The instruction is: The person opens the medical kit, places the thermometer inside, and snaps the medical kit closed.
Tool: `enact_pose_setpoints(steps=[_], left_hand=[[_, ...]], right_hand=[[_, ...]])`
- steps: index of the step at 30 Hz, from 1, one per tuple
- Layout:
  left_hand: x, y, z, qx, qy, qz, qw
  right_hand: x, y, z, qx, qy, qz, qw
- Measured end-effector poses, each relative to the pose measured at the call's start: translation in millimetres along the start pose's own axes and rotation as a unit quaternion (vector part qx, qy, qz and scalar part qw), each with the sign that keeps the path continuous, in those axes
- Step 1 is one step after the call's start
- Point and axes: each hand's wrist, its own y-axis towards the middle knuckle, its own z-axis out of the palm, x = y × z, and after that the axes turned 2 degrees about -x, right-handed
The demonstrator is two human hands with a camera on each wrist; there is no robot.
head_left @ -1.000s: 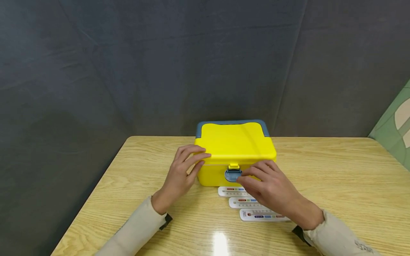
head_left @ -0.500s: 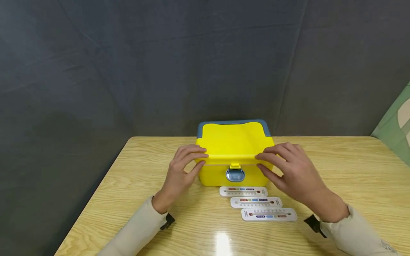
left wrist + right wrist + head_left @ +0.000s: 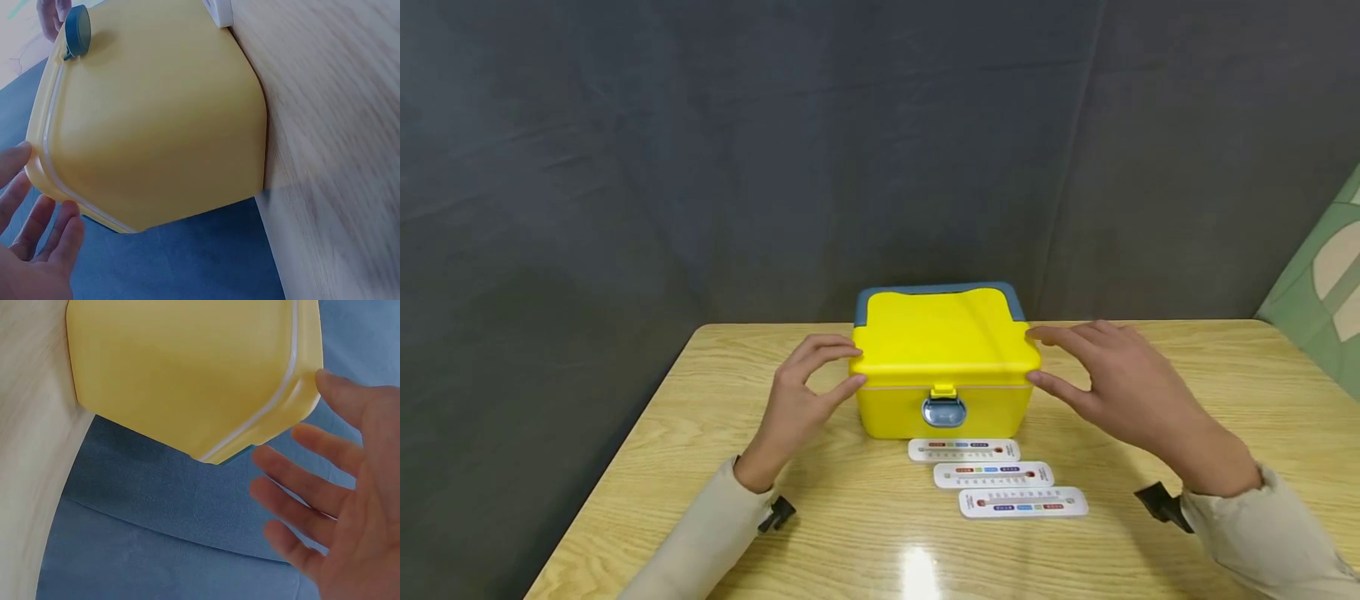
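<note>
The yellow box (image 3: 947, 367) stands on the counter (image 3: 745, 367), lid (image 3: 936, 329) down, latch (image 3: 944, 412) swung out, with three thermometers (image 3: 993, 475) before it. The left hand (image 3: 801, 404) and right hand (image 3: 1127, 383), fingers spread, touch its front corners. The shell looks stiff, smooth, perhaps slippery; the lid's rim seems the surest hold.

The person's left sleeve (image 3: 688, 533) and right sleeve (image 3: 1270, 533) are long, in a plain, pale beige fabric, with soft creases and folds along the right one. At the inner side of each wrist, a small, angular black fitting shows just beside the fabric: one left fitting (image 3: 777, 515), one right fitting (image 3: 1162, 506). The left grip (image 3: 797, 398) and right grip (image 3: 1127, 383) are bare hands.
</note>
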Motion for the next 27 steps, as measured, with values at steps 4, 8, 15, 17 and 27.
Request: enact_pose_setpoints(steps=[4, 8, 15, 17, 27], left_hand=[[4.1, -3.2, -5.7, 0.003, 0.022, -0.029, 0.9993], [8.8, -10.2, -11.1, -0.004, 0.039, -0.048, 0.9981], [12.6, -9.7, -8.9, -0.016, 0.036, -0.029, 0.9988], [11.7, -8.9, -6.9, -0.023, 0.028, -0.027, 0.9990], [5.9, -2.2, 3.9, -0.054, 0.002, -0.011, 0.9985]], right_hand=[[3.2, 1.7, 8.4, 0.019, 0.017, -0.010, 1.000], [8.1, 3.7, 19.0, 0.024, 0.034, -0.022, 0.999], [8.7, 5.2, 22.7, -0.010, 0.036, -0.038, 0.999], [8.4, 4.8, 21.7, -0.012, 0.034, -0.039, 0.999], [7.4, 3.6, 12.2, -0.034, 0.029, -0.040, 0.998]])
